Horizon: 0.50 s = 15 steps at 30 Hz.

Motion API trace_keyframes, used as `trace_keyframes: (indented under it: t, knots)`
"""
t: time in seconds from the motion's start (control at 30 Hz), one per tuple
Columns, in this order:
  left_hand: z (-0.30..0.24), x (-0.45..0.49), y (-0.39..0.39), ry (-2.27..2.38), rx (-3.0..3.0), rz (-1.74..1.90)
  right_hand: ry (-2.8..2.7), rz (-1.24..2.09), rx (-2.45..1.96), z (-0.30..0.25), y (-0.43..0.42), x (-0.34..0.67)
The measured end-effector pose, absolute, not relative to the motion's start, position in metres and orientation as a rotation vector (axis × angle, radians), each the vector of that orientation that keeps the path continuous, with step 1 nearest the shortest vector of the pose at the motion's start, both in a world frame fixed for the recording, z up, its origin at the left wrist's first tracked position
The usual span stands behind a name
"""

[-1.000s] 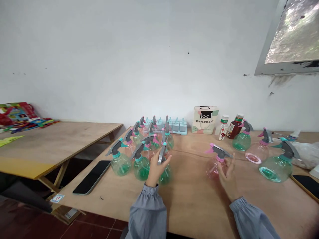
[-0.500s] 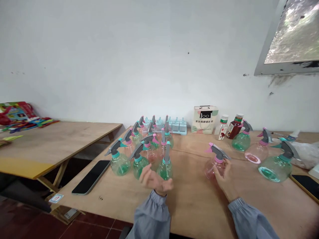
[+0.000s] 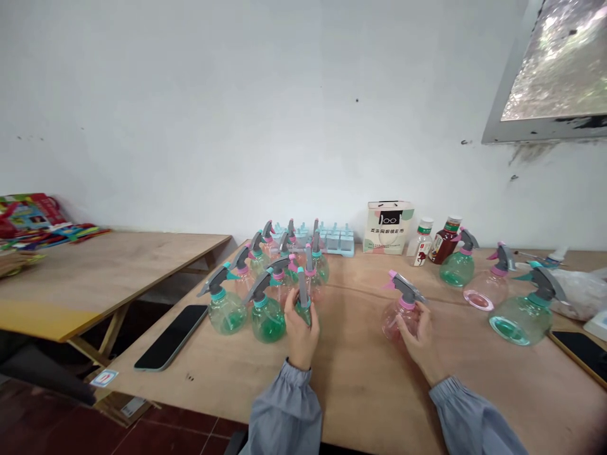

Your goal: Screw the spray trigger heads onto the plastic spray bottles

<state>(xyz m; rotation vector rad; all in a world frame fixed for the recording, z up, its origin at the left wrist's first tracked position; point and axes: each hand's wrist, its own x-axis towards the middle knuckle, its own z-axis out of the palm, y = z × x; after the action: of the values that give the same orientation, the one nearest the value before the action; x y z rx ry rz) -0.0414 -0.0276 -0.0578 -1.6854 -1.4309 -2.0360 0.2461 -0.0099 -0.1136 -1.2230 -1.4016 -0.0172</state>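
My left hand is closed around a green spray bottle with a grey and teal trigger head, at the front right of a cluster of spray bottles. My right hand grips a pink spray bottle by its right side, its grey and pink head tilted a little with the nozzle to the left. Left of my left hand stand two more green spray bottles with teal collars. Behind them several pink and green bottles crowd together. To the right stand a green bottle, a pink bottle and a larger-looking green bottle.
A phone lies at the table's left edge, another phone at the right. Along the wall are a light-blue mould tray, a paper bag and two drink bottles. A second table stands left, across a gap.
My left hand has gone from spread and palm-up to wrapped around the front green spray bottle, which has shifted slightly left. The pink bottle in my right hand has moved slightly left.
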Motion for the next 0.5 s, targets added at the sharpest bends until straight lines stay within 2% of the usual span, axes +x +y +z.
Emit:
trace_keyframes:
  t: [0.23,0.4,0.5]
  knots:
    - [-0.056,-0.052,-0.025,-1.375,-1.711,-2.166,-1.441,-0.152,-1.245,-0.108,-0.011,0.242]
    - [-0.055,-0.044,-0.048,-1.025,-1.387,-2.004,-1.442,0.020,-1.199,-0.108,-0.016,0.234]
    - [-0.047,-0.010,-0.063,-0.968,-1.785,-2.009,-1.521,0.114,-1.129,-0.109,-0.022,0.223]
